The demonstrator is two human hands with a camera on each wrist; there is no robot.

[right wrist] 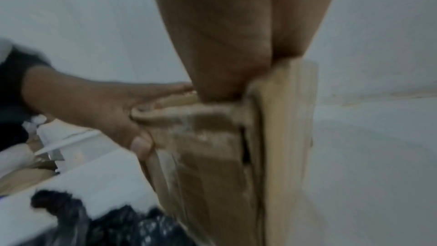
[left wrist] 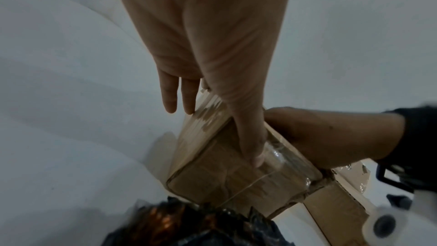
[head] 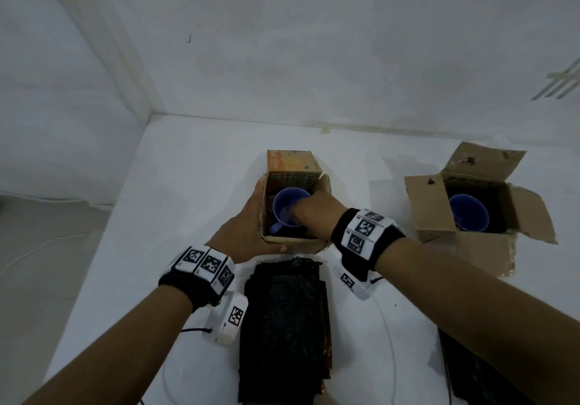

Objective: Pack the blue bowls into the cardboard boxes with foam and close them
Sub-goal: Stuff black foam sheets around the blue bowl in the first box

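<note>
A small open cardboard box (head: 293,241) stands at the middle of the white table, with a blue bowl (head: 284,203) tilted inside it. My left hand (head: 246,225) lies flat against the box's left wall, fingers straight, thumb across the front face (left wrist: 250,143). My right hand (head: 315,213) reaches down into the box from the right, its fingers curled over the bowl's right rim. The fingertips are hidden behind the box wall (right wrist: 208,147) in the right wrist view. A second open box (head: 430,207) at the right holds another blue bowl (head: 467,213) on black foam.
A stack of black foam sheets (head: 285,326) lies just in front of the middle box, between my forearms. More black foam (head: 480,376) sits at the bottom right. White walls close the table at the back and left; the table's left edge drops to the floor.
</note>
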